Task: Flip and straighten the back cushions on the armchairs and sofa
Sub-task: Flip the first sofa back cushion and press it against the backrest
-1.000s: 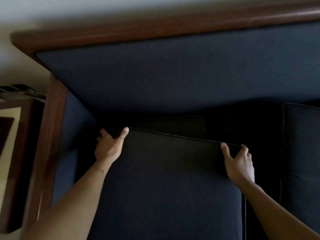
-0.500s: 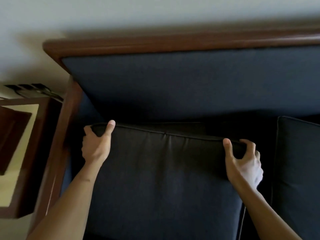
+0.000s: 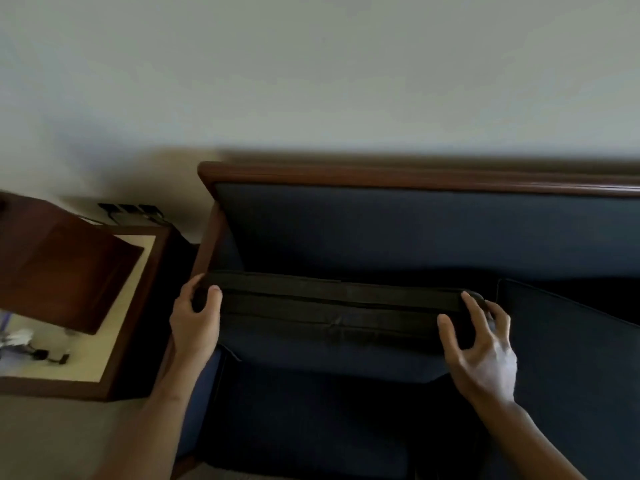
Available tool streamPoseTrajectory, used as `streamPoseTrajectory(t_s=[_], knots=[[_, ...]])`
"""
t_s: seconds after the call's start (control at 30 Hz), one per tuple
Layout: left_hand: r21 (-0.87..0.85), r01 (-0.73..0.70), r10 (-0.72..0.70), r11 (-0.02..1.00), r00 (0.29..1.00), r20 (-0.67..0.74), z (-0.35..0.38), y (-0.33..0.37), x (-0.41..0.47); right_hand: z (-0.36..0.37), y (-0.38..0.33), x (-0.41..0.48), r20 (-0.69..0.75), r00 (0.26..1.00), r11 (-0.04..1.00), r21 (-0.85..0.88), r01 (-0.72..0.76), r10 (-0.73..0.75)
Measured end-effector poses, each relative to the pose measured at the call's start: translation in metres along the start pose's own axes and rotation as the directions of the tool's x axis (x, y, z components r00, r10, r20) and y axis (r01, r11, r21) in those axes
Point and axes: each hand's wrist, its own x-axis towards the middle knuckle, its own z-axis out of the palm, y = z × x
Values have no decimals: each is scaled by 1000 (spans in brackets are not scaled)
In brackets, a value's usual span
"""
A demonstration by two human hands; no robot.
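Note:
A dark navy back cushion [image 3: 332, 327] is lifted off the sofa's left end, tipped so its dark zip edge faces me. My left hand [image 3: 195, 323] grips its left end, thumb over the top edge. At the cushion's right end my right hand [image 3: 481, 344] holds on with spread fingers. Behind the cushion rises the sofa's padded navy backrest [image 3: 398, 230] under a brown wooden top rail [image 3: 415, 178]. A second back cushion [image 3: 568, 358] leans at the right. The seat cushion [image 3: 311, 417] lies below, in shadow.
A wooden side table [image 3: 114, 334] with a cream top stands left of the sofa arm, bearing a brown lampshade [image 3: 59, 268] and small items. Dark plugs [image 3: 131, 209] sit at the wall behind it. A plain wall fills the upper view.
Both hands have raised the cushion and tipped its top toward me, so the zip edge now shows. The view has pulled back and up, bringing the wall and side table in.

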Motion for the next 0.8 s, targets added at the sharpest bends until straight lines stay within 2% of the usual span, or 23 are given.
streamPoseTrajectory(t_s=[0.07, 0.13, 0.2, 0.27, 0.37, 0.47, 0.53, 0.63, 0.8], knots=[[55, 3, -11, 998, 989, 147, -17, -4, 0, -1, -6, -6, 116, 993, 980, -197, 42, -19], [90, 4, -36, 996, 932, 360, -35, -4, 6, 3, -20, -12, 190, 974, 911, -367, 187, -123], [178, -29, -77, 984, 827, 557, -52, -2, 13, 11, -41, -18, 316, 914, 829, -414, 375, -255], [356, -167, -113, 919, 755, 646, -63, 2, 17, 26, -64, -25, 458, 819, 749, -391, 535, -347], [474, -356, -40, 805, 765, 643, -63, 1, 13, 54, -100, -37, 566, 714, 654, -361, 665, -413], [432, -388, 52, 814, 789, 612, -61, -6, 7, 73, -125, -43, 586, 676, 613, -351, 708, -446], [400, -369, 73, 839, 806, 588, -62, -9, 2, 75, -128, -43, 578, 675, 609, -349, 712, -458], [400, -403, 133, 823, 822, 554, -67, -3, -11, 67, -120, -47, 546, 683, 627, -326, 707, -486], [356, -540, 277, 762, 770, 575, -81, 53, -39, 33, -101, -47, 414, 724, 709, -224, 669, -552]])
